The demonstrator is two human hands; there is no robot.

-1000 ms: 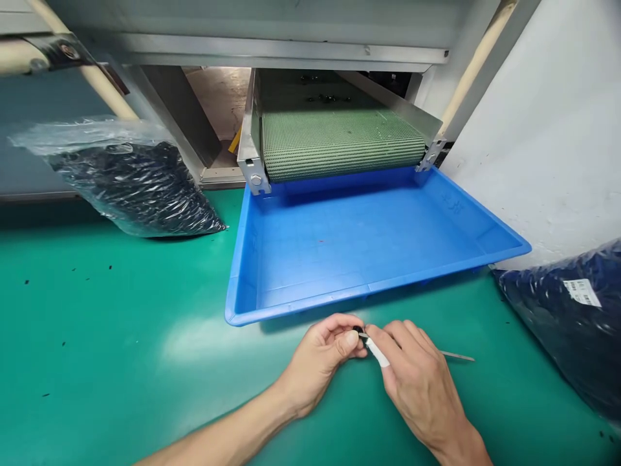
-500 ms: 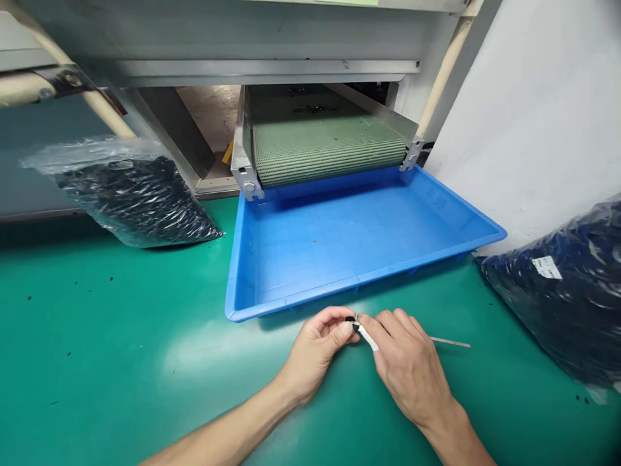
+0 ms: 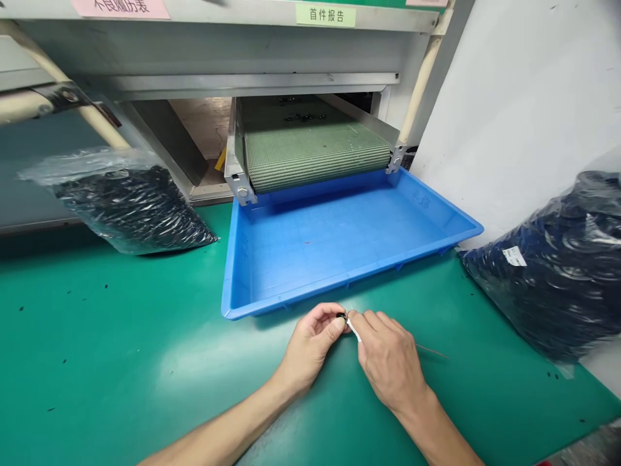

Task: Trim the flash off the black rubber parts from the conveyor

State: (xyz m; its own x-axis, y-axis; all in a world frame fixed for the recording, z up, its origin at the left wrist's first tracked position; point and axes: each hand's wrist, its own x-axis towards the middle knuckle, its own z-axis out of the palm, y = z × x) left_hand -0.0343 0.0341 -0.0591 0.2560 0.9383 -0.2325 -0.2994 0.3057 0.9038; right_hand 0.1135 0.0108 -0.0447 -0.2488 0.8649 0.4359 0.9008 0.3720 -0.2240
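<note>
Pinching a small black ring (image 3: 341, 316) between thumb and fingertips, the left hand (image 3: 310, 343) meets the right fingers (image 3: 371, 320), which are closed around a slim white-handled tool (image 3: 354, 330) with a thin metal rod showing past the hand. Both hands rest just in front of a shallow blue plastic tray (image 3: 339, 246) on the green desk (image 3: 121, 336). A green mesh conveyor belt (image 3: 315, 155) ends over the tray's far rim. Clear plastic bags of dark rings (image 3: 130, 207) lie on either side, beside a white wall (image 3: 514, 97).
</note>
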